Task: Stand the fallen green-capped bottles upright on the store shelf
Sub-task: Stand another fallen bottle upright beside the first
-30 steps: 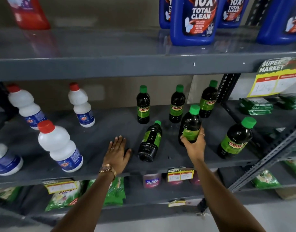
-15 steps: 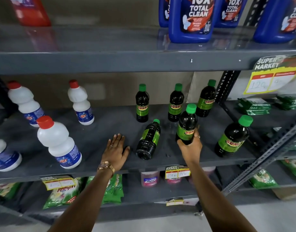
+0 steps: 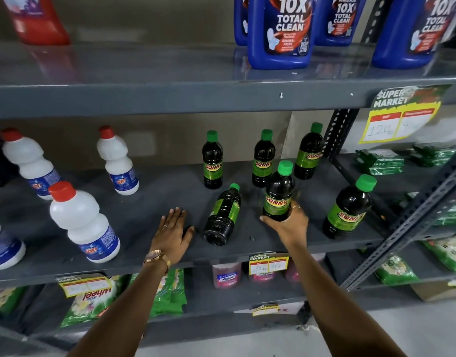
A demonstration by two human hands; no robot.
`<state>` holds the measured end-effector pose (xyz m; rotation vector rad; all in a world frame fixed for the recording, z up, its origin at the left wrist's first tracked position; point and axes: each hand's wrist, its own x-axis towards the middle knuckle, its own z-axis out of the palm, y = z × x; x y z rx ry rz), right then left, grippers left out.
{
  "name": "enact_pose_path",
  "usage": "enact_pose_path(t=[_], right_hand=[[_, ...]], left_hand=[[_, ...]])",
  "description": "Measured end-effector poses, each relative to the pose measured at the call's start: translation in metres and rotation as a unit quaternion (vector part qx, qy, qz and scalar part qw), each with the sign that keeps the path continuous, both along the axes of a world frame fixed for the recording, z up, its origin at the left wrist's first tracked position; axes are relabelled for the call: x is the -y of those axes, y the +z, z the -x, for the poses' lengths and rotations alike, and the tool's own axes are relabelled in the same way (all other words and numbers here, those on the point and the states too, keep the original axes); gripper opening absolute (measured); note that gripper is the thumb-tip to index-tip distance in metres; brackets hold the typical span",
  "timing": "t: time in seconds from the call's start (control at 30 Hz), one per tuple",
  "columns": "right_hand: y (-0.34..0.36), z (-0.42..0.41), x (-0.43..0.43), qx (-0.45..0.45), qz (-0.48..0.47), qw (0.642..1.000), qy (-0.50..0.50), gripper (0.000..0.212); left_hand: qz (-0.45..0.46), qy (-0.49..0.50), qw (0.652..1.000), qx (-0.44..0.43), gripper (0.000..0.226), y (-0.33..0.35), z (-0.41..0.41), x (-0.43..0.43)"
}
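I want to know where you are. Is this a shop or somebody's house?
Most likely a shop. The grey metal shelf carries a yellow "Super Market" price tag, and many same-brand green-capped bottles and blue cleaner jugs stand in rows.

White bottles (image 3: pixel 84 222), blue jugs (image 3: pixel 281 32), perhaps detergent.

matt grey metal shelf (image 3: pixel 144 202), glossy plastic bottles (image 3: pixel 277 194)

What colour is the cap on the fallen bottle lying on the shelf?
Green, on the fallen bottle; seen in the head view.
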<state>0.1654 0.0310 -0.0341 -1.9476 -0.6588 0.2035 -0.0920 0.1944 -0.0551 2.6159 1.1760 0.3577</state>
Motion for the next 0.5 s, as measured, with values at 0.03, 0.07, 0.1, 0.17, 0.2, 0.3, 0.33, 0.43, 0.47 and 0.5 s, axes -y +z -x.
enact_pose_path(t=[0.03,0.07,0.1,0.17,0.2,0.3,0.33,0.43,0.47,0.5], right_hand=[[-0.002,0.004,0.007,0.005,0.003,1.000,-0.011,0.077],[-0.004,0.009,0.014,0.009,0.007,1.000,-0.023,0.081],[-0.006,0.015,0.022,0.012,0.005,0.999,-0.033,0.084],[-0.007,0.026,0.035,0.023,-0.003,0.999,-0.044,0.081],[-0.008,0.030,0.040,0.024,-0.005,0.999,-0.048,0.079],[-0.009,0.037,0.046,0.011,-0.009,0.998,-0.058,0.077],[-0.010,0.038,0.047,0.012,-0.008,0.998,-0.061,0.077],[-0.012,0.038,0.047,0.013,-0.001,0.998,-0.062,0.078],[-0.012,0.037,0.048,0.013,-0.002,0.998,-0.064,0.078],[-0.012,0.037,0.048,0.016,-0.004,0.998,-0.064,0.078]], left_hand=[[0.000,0.000,1.000,0.002,0.057,-0.001,-0.001,0.000],[0.001,0.000,1.000,0.005,0.056,-0.001,-0.001,0.000],[0.000,0.000,1.000,0.006,0.056,-0.001,-0.002,-0.001],[-0.006,0.001,1.000,0.002,0.056,-0.002,-0.002,-0.001],[-0.007,0.000,1.000,0.001,0.055,-0.002,-0.002,-0.001],[-0.004,0.001,1.000,-0.002,0.055,-0.003,-0.001,-0.002],[-0.004,0.001,1.000,-0.003,0.056,-0.003,-0.001,-0.002],[-0.002,-0.001,1.000,0.000,0.056,-0.003,-0.002,-0.003],[-0.001,-0.002,1.000,0.000,0.055,-0.003,-0.002,-0.002],[-0.002,-0.002,1.000,0.002,0.055,-0.003,-0.002,-0.003]])
